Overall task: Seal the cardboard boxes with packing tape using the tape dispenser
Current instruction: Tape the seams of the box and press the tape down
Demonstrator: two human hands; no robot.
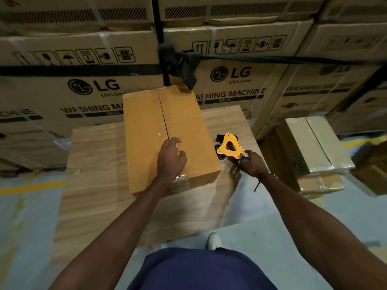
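Observation:
A tan cardboard box (146,130) lies on a wood-grain table (100,185), flaps closed, with a dark seam running down its top. Clear tape glints on the seam and over the near edge. My left hand (170,158) rests flat on the box top near the seam's near end, fingers loosely apart. Just right of the box, my right hand (251,164) grips the handle of a yellow tape dispenser (229,146), which sits low by the box's right side.
Large LG washing machine cartons (88,86) are stacked like a wall behind the table. Smaller taped boxes (314,151) are piled on the floor at right. A black strap (182,63) hangs knotted behind the box. Grey floor with yellow lines lies on both sides.

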